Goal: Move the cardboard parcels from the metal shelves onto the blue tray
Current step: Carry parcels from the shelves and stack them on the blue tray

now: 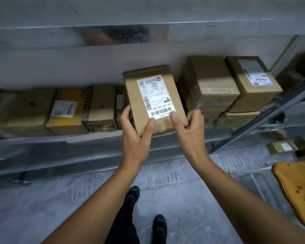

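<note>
Gripping one labelled cardboard parcel [155, 97] in left hand [136, 132] and right hand [190, 127], fingers [126, 112] clamped on its near corners; held tilted at the metal shelf [95, 148] front; not yet on the blue tray, which is out of view; probably early going, with many other parcels [69, 111] left shelved.

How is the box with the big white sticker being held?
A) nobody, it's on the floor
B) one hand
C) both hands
C: the left hand and the right hand each grip a near corner of the box, thumbs on its top.
</note>
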`<state>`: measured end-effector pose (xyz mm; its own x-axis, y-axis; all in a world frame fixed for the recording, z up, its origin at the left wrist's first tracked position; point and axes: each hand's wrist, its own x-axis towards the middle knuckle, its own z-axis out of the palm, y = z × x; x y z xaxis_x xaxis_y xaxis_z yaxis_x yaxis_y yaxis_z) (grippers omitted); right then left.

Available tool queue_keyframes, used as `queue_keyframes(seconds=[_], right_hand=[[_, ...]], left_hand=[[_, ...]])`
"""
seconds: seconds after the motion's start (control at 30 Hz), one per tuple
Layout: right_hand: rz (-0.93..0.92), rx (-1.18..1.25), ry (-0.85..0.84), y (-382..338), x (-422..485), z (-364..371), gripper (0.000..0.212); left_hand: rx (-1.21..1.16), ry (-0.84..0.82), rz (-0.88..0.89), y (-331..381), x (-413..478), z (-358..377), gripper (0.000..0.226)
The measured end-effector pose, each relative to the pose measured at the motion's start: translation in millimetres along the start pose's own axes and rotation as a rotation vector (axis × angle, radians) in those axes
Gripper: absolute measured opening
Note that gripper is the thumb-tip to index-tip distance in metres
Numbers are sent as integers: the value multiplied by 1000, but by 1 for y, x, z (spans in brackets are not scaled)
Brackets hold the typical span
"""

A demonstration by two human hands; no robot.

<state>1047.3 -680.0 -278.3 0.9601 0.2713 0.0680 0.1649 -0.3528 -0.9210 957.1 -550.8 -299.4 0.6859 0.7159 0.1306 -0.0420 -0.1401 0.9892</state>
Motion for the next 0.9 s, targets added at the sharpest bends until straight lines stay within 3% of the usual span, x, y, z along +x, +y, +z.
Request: queue_keyframes(seconds=[0.2,0.33,0.5,0.7,0.9], right_hand=[[-93,15,-244,-15,-48,38,71],[-164,50,-455,-39,-91,86,71],[-283,-1,-604,-88,-155,157,75],[-402,153,-840,-156,-261,269,50],[-442,254,-1101,-216,-420,393,44]], left_hand=[[48,254,-34,12,-61,-61,79],[80,443,-39,14,-98,-129,71],[94,664,-34,22,-141,-226,66],[105,883,-37,26,-203,-373,67],[182,1135,-66,27,-296,-549,70]])
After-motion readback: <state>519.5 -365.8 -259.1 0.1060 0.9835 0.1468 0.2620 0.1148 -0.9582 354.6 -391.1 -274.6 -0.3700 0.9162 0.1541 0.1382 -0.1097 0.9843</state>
